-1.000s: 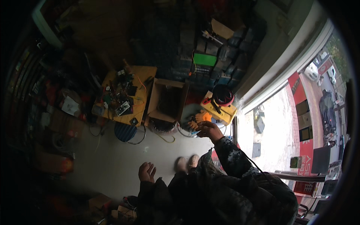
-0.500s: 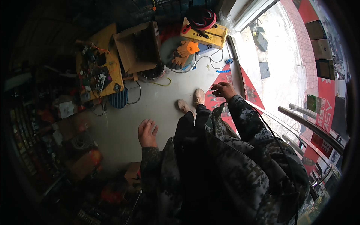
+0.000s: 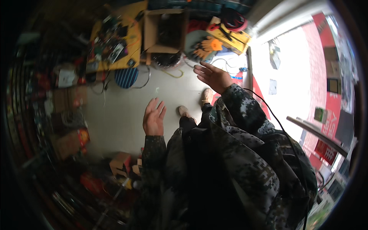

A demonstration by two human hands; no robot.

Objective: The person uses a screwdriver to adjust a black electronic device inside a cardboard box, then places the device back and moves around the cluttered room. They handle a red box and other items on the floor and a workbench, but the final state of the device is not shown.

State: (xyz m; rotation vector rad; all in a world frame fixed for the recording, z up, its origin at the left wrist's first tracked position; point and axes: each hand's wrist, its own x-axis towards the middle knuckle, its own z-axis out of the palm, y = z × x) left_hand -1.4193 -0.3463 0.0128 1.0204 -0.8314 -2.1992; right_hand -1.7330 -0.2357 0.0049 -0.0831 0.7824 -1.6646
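Both my hands hang in the air over the pale floor (image 3: 126, 115), holding nothing. My left hand (image 3: 154, 119) is palm up with its fingers stretched out. Farther forward and to the right, my right hand (image 3: 214, 76) has its fingers extended and slightly apart. Beyond it, apart from the fingers in depth, lie orange and brown work gloves (image 3: 209, 45) on a round greyish surface. An open cardboard box (image 3: 165, 50) stands left of the gloves. Farther left is a yellow-topped workbench (image 3: 134, 36) covered with tools, small parts and wires.
A yellow carton (image 3: 239, 41) carries a black and red item (image 3: 233, 20). Near the workbench sits a blue striped round stool (image 3: 126, 78). Shelves and boxes (image 3: 68, 143) crowd the left side. A bright doorway opens at right, with a metal rail (image 3: 318, 136).
My view has shifted, and the room's things sit differently in it. Both hands have risen forward, the right also leftward, and their fingers have straightened out.
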